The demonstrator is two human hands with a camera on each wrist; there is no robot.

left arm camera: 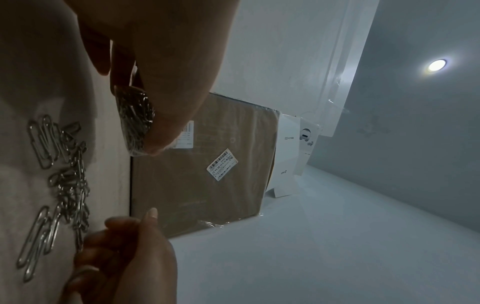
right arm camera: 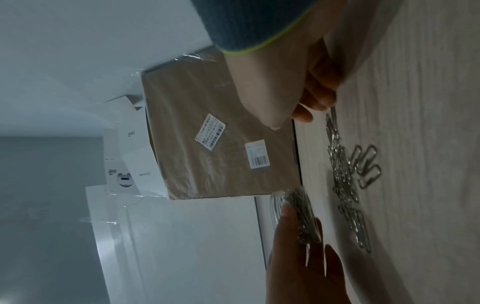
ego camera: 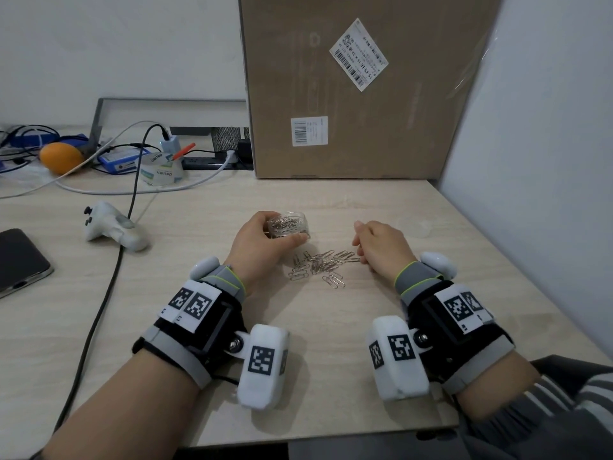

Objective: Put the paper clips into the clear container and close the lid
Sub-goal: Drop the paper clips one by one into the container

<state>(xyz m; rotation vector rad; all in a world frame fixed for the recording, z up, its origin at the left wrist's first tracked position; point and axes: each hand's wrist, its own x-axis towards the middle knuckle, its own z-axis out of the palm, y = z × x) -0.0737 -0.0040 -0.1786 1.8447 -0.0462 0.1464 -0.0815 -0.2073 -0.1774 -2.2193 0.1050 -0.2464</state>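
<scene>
My left hand (ego camera: pixel 265 239) grips a small round clear container (ego camera: pixel 289 224) with several paper clips inside, held just above the table with its top uncovered. A loose pile of silver paper clips (ego camera: pixel 318 265) lies in front of it. My right hand (ego camera: pixel 366 249) rests at the pile's right edge, its curled fingertips (right arm camera: pixel 318 102) pinching a clip (right arm camera: pixel 332 121). The left wrist view shows the container (left arm camera: pixel 135 121) between thumb and fingers, and the pile (left arm camera: pixel 62 181) beside it. A faint clear lid (ego camera: pixel 415 226) lies flat to the right of my right hand.
A large cardboard box (ego camera: pixel 358 94) stands behind the work spot, and a white wall panel (ego camera: pixel 537 161) closes the right side. To the left lie a white game controller (ego camera: pixel 114 227), a black cable (ego camera: pixel 109 287), a phone (ego camera: pixel 20 260) and desk clutter.
</scene>
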